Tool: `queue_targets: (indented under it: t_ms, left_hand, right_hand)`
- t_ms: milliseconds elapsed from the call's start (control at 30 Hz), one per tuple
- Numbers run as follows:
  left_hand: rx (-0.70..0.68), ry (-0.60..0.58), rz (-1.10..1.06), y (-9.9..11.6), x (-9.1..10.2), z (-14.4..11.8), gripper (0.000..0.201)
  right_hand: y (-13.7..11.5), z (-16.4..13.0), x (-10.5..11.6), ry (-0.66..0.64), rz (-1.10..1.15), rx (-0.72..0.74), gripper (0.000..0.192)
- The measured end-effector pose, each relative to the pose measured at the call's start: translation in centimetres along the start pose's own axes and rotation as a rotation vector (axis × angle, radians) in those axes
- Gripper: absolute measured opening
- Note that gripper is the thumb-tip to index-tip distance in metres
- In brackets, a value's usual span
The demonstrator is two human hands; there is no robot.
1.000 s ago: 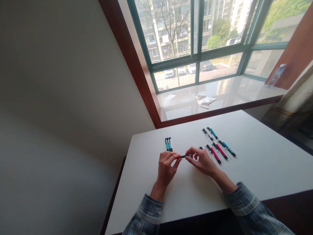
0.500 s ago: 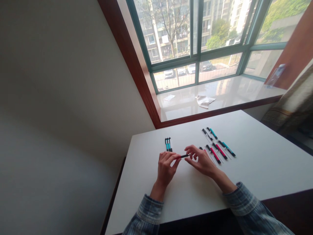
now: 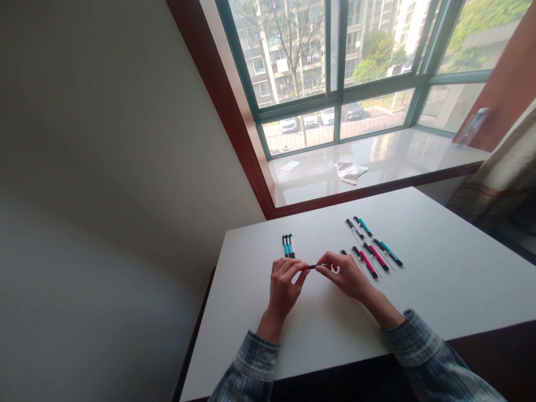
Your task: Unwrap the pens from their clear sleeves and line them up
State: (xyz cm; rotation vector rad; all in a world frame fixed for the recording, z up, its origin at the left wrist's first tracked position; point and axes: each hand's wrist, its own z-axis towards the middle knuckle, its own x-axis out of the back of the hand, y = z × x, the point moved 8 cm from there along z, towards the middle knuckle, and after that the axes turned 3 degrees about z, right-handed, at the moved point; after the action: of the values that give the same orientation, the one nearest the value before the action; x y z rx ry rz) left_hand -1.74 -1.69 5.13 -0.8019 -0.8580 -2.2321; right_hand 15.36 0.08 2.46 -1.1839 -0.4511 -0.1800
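Between my hands, above the white table [image 3: 335,329], is a pen [image 3: 313,267] lying nearly level, its dark part showing. My left hand [image 3: 285,282] pinches its left end, where a little red shows at the fingertips. With thumb and forefinger closed, my right hand [image 3: 344,273] grips the pen's other end; a thin tip shows there. Just beyond my left hand stand in a row several teal-and-black pens [image 3: 288,245]. Past my right hand lie red pen parts [image 3: 379,258], with black ends and thin clear refills beside them. Part of that group is hidden behind the hand.
Farther back on the table are teal pen parts [image 3: 365,226] and another teal piece [image 3: 388,252]. A white cloth [image 3: 350,172] and a flat paper packet [image 3: 289,166] lie on the window sill [image 3: 389,153], with a clear bottle [image 3: 472,128] at its right. A wall borders the left.
My right hand's fingers, apart before, have closed onto the right end of the pen. My left hand keeps its hold in the same place.
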Motion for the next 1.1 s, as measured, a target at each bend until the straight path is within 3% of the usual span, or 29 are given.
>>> queue_targets:
  t_ms: [200,400,667,800,900,1100]
  left_hand:
    - [0.000,0.004,0.010,-0.1,0.0,0.0,0.006]
    - [0.020,0.057,0.023,-0.6,0.6,-0.1,0.006]
    - [0.035,0.126,0.047,-0.9,1.4,-0.4,0.008]
    - [0.038,0.146,0.052,-0.8,1.9,-0.5,0.013]
    - [0.066,0.163,0.072,-1.1,2.2,-0.6,0.021]
    - [0.165,0.229,0.083,-2.2,2.8,-0.6,0.025]
  right_hand:
    - [0.1,0.0,0.1,0.010,0.008,-0.014,0.027]
    - [0.1,0.2,0.3,0.059,0.311,-0.052,0.029]
    - [0.1,-0.1,-1.4,-0.113,0.582,-0.129,0.031]
    - [-0.4,-0.3,-1.7,-0.138,0.619,-0.104,0.031]
    - [-0.3,-0.4,-1.4,-0.063,0.626,-0.069,0.029]
    - [-0.3,-0.5,-2.1,-0.031,0.332,0.027,0.022]
